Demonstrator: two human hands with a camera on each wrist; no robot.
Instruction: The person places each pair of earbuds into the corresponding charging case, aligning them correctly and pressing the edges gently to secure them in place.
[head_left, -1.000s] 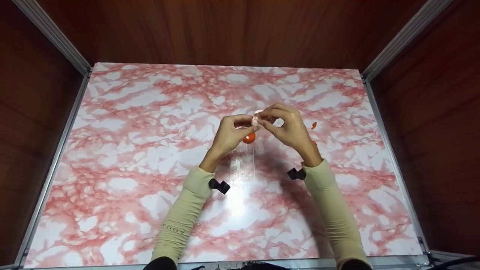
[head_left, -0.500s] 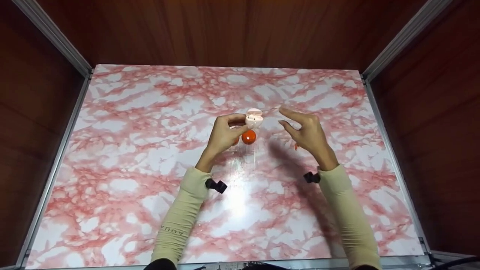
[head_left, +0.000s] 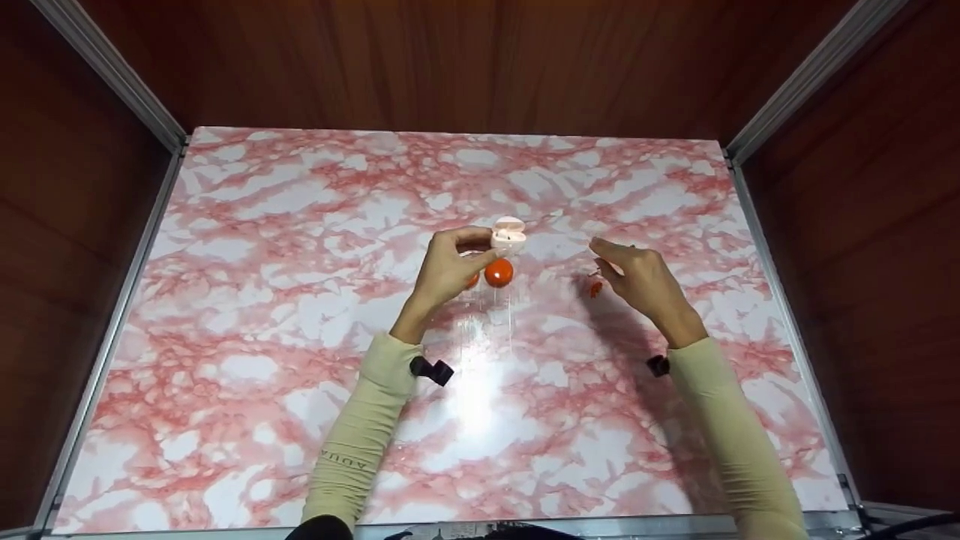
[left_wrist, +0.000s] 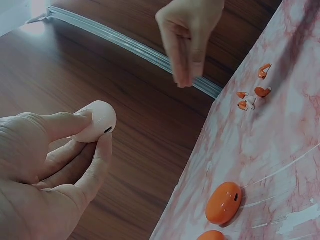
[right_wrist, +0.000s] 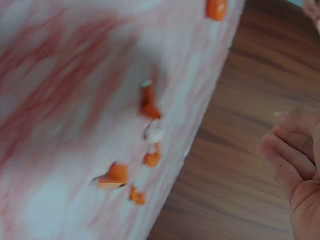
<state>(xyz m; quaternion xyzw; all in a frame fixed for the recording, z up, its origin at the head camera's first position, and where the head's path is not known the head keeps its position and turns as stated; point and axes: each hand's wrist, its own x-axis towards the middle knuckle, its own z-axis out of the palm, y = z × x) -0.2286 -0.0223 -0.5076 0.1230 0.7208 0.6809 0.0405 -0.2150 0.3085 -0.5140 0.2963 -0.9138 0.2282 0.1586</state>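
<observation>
My left hand (head_left: 448,268) pinches a pale pink earbud case (head_left: 508,238) between thumb and fingers, its lid up. In the left wrist view the case's rounded back and charging port show. What lies inside is too small to tell. My right hand (head_left: 643,283) hovers over the table at the right, with its fingers extended and nothing visible in them. Beneath it lie several orange earbuds (left_wrist: 262,92) and a white earbud (right_wrist: 154,131), partly hidden by the hand in the head view.
An orange earbud case (head_left: 499,273) stands on the marbled table (head_left: 247,367) just below the held case. A second orange case (left_wrist: 210,235) is beside it, partly behind my left hand. Brown wooden panels (head_left: 450,67) wall the table's back and sides.
My right hand has left the pale pink case and moved right and toward me, to above the loose earbuds. My left hand shifted slightly left with the case, then stayed put.
</observation>
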